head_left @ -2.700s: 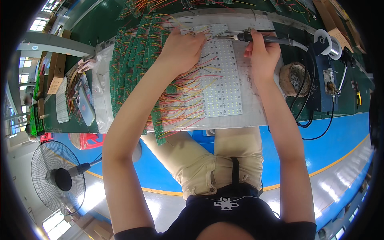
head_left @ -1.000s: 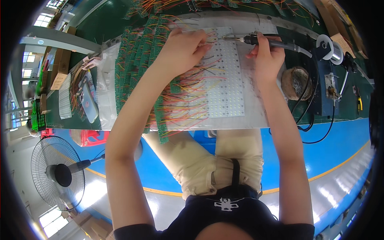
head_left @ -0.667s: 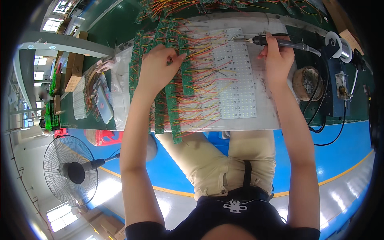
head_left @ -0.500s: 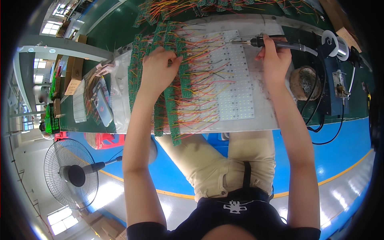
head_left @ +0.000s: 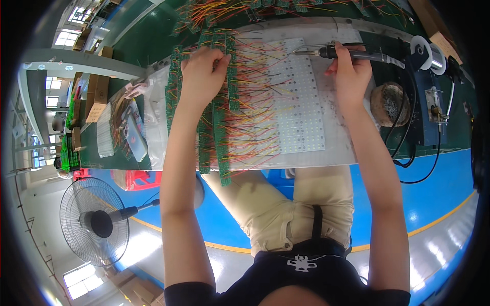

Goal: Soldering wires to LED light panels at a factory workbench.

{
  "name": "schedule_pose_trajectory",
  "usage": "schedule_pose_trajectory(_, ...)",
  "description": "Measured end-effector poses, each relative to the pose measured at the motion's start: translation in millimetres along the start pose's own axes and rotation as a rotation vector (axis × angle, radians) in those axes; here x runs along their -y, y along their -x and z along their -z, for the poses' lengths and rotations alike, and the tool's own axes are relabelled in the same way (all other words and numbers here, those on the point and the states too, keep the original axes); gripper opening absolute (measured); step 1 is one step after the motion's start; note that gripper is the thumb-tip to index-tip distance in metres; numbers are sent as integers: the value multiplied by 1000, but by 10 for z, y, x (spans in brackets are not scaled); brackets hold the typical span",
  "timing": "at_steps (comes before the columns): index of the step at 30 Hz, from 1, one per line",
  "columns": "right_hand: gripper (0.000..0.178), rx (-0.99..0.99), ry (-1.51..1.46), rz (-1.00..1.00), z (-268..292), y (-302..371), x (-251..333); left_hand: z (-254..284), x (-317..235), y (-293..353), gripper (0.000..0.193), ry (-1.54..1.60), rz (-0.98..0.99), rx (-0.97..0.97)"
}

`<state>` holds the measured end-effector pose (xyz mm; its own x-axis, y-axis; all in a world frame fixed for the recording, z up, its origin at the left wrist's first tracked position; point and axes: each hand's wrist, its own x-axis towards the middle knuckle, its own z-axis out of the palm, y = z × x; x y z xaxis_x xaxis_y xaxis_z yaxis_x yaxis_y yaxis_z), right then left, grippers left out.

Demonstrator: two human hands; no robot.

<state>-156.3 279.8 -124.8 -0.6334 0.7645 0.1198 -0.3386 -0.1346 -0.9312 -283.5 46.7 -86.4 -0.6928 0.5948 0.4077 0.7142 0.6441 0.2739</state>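
My left hand point(head_left: 203, 76) is closed over several long green circuit board strips with red, yellow and black wires. Its thumb and finger pinch the edge of a shorter circuit board strip point(head_left: 233, 92); the fingertips are partly hidden. The wires fan out rightward over a white perforated panel point(head_left: 301, 112) dotted with rows of small pads. My right hand point(head_left: 352, 76) is wrapped round a soldering iron point(head_left: 375, 55), with a thin bent tube along its tip. That tip points left, over the panel's upper right part.
A solder wire spool point(head_left: 429, 55) stands at the right, near a round pot point(head_left: 390, 104) of grey bits and the iron's dark cables. More wired boards point(head_left: 245, 9) lie along the far edge. At the left rests a phone point(head_left: 135, 137); a fan point(head_left: 97, 223) stands beyond the table.
My left hand has shifted slightly away from me, and the shorter strip with its wires has slid the same way. My right hand and the soldering iron stay nearly still.
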Motion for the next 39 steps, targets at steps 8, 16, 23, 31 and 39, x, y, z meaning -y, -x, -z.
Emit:
schedule_pose_trajectory(8,17,5,26,-11,20,-7,-16,145,-40,189,12,29,33,-19)
schedule_pose_trajectory(16,18,-7,19,-10,14,-22,-43,335,-246,225,16,-76,-56,330)
schedule_pose_trajectory(23,19,-7,21,-4,48,-35,-72,340,-270,198,17,-81,-92,309)
schedule_pose_trajectory(31,19,-5,26,0,44,-36,-69,363,-314,184,20,-110,-84,359)
schedule_pose_trajectory(39,20,-13,47,1,43,-38,-51,299,-324,183,20,-95,-123,359)
